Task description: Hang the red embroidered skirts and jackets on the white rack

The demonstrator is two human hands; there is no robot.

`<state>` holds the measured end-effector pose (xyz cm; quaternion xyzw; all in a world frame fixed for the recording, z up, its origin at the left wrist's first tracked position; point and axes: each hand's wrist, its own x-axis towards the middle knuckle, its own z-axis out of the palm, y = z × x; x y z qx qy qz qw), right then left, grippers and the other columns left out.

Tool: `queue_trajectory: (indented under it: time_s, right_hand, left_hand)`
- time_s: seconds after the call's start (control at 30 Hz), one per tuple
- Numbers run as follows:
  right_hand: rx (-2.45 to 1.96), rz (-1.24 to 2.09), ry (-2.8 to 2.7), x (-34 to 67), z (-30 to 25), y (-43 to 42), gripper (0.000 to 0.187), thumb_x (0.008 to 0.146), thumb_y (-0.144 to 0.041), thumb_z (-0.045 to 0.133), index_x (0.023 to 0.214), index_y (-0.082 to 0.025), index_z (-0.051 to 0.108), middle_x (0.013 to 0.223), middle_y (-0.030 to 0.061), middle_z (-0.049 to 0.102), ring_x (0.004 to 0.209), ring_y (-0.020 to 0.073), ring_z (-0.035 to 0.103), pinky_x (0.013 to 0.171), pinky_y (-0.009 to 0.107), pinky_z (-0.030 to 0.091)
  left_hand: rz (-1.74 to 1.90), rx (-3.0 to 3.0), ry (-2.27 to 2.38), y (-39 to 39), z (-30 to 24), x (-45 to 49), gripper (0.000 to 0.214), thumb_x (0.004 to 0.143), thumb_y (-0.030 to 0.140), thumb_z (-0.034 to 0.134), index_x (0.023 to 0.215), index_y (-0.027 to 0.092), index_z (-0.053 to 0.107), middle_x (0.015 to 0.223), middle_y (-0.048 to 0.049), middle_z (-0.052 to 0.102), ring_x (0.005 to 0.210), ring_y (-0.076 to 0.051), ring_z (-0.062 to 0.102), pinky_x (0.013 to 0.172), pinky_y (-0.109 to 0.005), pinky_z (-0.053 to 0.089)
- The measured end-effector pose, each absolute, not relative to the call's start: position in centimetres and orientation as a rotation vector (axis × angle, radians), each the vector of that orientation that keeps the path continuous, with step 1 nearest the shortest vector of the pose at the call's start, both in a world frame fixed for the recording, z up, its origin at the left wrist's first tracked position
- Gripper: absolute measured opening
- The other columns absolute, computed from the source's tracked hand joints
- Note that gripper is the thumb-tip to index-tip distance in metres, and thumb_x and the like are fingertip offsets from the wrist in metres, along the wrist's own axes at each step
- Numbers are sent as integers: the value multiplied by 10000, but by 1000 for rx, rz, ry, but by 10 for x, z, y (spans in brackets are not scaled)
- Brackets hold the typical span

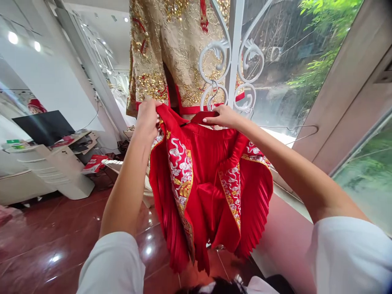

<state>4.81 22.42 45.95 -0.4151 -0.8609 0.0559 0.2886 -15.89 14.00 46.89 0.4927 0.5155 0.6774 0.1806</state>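
Note:
A red pleated skirt [211, 155] with silver and gold embroidered panels hangs between my hands, held up by its waistband. My left hand [148, 119] is closed on the waistband's left end. Over on the right, my right hand [225, 117] pinches the band, its thumb lying along the red cloth. The waistband's two parts overlap near the middle. Just behind and above the skirt hangs a gold beaded jacket [186, 61] with red trim and a red tassel.
A white scrolled metal rack [234, 53] stands before the window, with a wire hanger [301, 130] at right. To the left are a white desk [58, 167] and a dark monitor [43, 127]. Below the skirt, dark hair and a white sleeve show on the glossy red tiled floor [122, 245].

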Motion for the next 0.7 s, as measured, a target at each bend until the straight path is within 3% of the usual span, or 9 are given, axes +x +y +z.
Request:
queue_trajectory:
  time_s: [0.13,0.23,0.3,0.37,0.43,0.57,0.63,0.7]
  right_hand:
    - [-1081,127,-2308,49,457,220,366,784,-492,593,726,-133,554,640,24,507,634,140,462,608,275,303]
    - [-1066,45,-2311,50,455,221,392,784,-517,576,739,-128,564,658,29,525,641,141,463,611,269,299]
    - [-1053,-27,-2303,50,453,221,418,785,-541,558,755,-125,576,691,46,552,660,150,473,616,269,302]
    - [-1059,-90,-2292,51,452,220,427,784,-543,546,781,-119,589,729,66,581,686,165,487,624,272,310]
    - [-1040,-90,-2307,52,452,219,369,781,-479,557,813,-114,601,766,79,609,710,176,505,631,272,324]
    - [-978,-8,-2223,72,446,219,194,805,-260,509,897,-130,620,906,93,658,794,172,547,699,264,379]
    - [-1024,25,-2025,94,437,222,242,833,-280,499,965,-116,620,961,124,664,821,175,565,748,274,403]
    - [-1055,100,-1918,121,423,227,340,827,-358,538,1034,-101,616,990,144,668,837,188,584,773,296,423]
  left_hand:
    - [1850,1636,1477,124,457,-166,275,777,198,454,525,205,344,429,63,265,367,-57,232,374,-215,167]
    - [1005,2087,1701,105,435,-165,358,793,335,513,461,217,447,428,19,435,371,-101,403,395,-255,328]
    - [610,2282,1818,95,426,-152,425,828,433,484,463,218,502,476,-7,518,441,-134,510,502,-294,437]
    - [741,2474,1984,94,423,-127,405,863,438,437,558,207,570,560,-19,572,563,-164,584,625,-322,477]
    - [1075,2649,2066,104,424,-98,274,869,373,444,789,197,638,761,-48,648,799,-216,627,781,-363,478]
    - [1251,3017,1749,146,426,-58,396,878,304,429,1257,208,497,1268,-89,557,1248,-260,427,1098,-457,254]
    - [1208,3089,1657,168,422,-50,444,891,300,402,1323,207,439,1333,-93,509,1286,-262,382,1132,-480,163]
    - [1202,3073,1658,184,417,-46,419,898,300,385,1290,189,484,1315,-112,517,1271,-279,392,1133,-500,136]
